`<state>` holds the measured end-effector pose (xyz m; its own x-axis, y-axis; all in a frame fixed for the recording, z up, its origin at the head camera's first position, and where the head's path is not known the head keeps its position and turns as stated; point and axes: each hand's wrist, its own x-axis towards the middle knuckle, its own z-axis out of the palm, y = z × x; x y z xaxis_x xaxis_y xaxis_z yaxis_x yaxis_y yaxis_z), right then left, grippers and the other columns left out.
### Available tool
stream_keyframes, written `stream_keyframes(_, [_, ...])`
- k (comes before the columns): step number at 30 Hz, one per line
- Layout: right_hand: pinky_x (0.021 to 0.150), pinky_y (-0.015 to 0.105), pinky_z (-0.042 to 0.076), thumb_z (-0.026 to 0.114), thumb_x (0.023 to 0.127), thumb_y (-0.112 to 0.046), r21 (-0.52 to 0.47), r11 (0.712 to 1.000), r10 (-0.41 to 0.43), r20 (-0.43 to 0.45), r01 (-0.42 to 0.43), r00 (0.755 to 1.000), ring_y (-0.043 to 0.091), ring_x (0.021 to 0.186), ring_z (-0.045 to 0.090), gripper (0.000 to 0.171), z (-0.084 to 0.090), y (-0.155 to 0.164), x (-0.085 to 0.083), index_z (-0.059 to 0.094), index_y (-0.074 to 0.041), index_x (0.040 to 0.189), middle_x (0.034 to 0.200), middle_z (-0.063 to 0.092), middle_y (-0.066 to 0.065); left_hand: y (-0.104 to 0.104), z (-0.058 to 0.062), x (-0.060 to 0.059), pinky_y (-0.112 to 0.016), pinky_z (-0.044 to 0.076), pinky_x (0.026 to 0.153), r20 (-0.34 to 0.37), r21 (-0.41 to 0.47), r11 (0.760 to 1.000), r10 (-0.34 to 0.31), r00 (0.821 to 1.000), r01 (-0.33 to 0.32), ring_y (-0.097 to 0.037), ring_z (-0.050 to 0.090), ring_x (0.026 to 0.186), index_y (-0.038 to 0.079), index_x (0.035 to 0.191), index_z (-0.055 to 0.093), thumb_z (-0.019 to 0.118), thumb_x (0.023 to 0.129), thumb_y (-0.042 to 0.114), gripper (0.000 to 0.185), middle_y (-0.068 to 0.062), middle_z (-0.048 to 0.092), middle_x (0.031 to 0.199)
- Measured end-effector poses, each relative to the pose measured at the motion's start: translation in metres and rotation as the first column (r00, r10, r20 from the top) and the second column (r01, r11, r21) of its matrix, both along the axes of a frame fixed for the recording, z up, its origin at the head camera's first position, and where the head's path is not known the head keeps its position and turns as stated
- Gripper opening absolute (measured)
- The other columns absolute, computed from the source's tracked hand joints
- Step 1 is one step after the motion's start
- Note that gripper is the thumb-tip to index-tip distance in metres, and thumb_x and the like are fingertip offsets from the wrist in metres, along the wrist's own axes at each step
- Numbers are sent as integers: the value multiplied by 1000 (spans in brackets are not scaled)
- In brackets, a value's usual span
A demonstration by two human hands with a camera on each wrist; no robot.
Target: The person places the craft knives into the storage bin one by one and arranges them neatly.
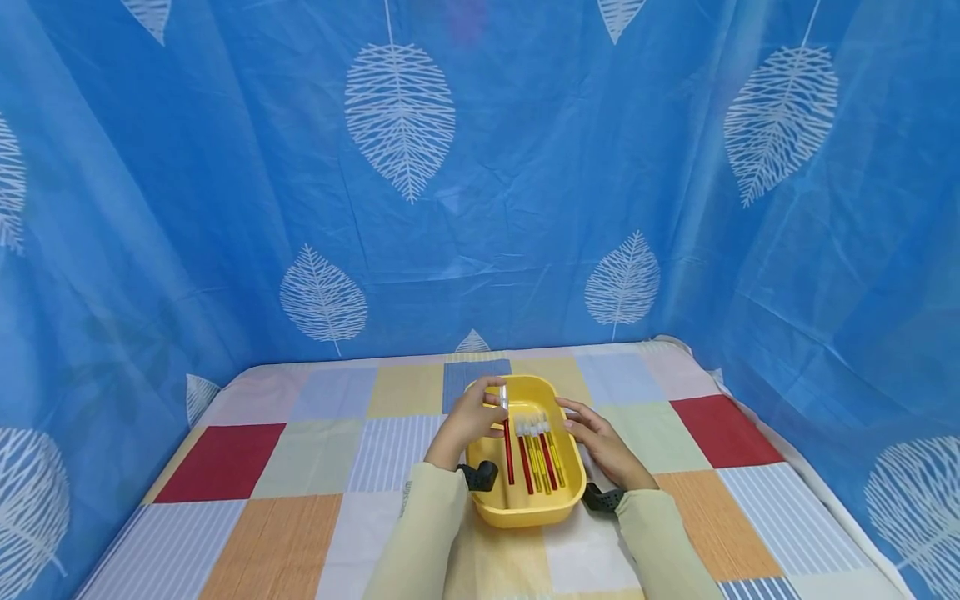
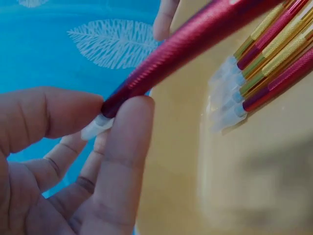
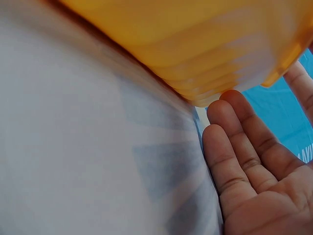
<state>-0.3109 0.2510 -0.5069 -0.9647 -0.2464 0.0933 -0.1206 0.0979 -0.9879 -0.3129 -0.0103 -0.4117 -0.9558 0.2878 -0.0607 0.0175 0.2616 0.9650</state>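
My left hand (image 1: pixel 467 421) pinches a red craft knife (image 1: pixel 509 457) with a knurled metal grip, near its translucent white cap, over the left side of a yellow plastic tray (image 1: pixel 521 518). In the left wrist view, thumb and finger meet where the red handle (image 2: pixel 181 49) joins the cap. Several more capped craft knives (image 1: pixel 542 467), red and gold, lie side by side in the tray, caps at the far end. My right hand (image 1: pixel 603 442) is at the tray's right rim with fingers extended. In the right wrist view its fingertips are right by the tray's outer wall (image 3: pixel 195 58).
The tray stands on a patchwork-print cloth (image 1: pixel 300 533) over the table. A blue curtain (image 1: pixel 510 167) with white leaf prints encloses the back and both sides. Each wrist wears a black camera mount (image 1: pixel 480 476).
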Motion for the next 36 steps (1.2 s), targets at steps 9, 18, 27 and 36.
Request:
stream_keyframes(9, [100, 30, 58, 54, 114, -19, 5, 1000, -5, 2, 5, 1000, 40, 133, 61, 55, 0, -1, 0, 41, 1, 163, 154, 49, 35, 11, -7, -5, -43, 65, 75, 75, -47, 998, 34, 997, -31, -21, 57, 78, -1, 155, 49, 60, 103, -6, 53, -18, 60, 109])
stream_keyframes(18, [99, 30, 58, 54, 114, -19, 5, 1000, -5, 1, 5, 1000, 39, 130, 62, 54, -1, -1, -1, 41, 1, 163, 153, 49, 35, 24, -9, -10, -40, 65, 74, 101, -105, 993, 71, 992, -61, -22, 62, 77, -2, 155, 51, 61, 101, -8, 55, -17, 65, 107])
stream_keyframes(27, [103, 35, 58, 55, 114, -20, 15, 1000, -20, 8, 20, 1000, 39, 131, 62, 54, 0, -2, -1, 43, 0, 163, 152, 51, 34, 33, -20, -10, -29, 56, 58, 165, -115, 988, 122, 979, -103, -22, 62, 72, -5, 152, 50, 61, 99, -11, 54, -19, 65, 107])
stream_keyframes(36, [104, 35, 57, 54, 114, -19, 15, 999, -33, 14, 33, 999, 41, 133, 60, 53, 0, -2, 0, 44, -1, 163, 152, 52, 33, 37, -31, -18, -21, 45, 46, 166, -201, 974, 141, 976, -106, -12, 45, 50, -4, 154, 50, 60, 99, -10, 56, -25, 66, 118])
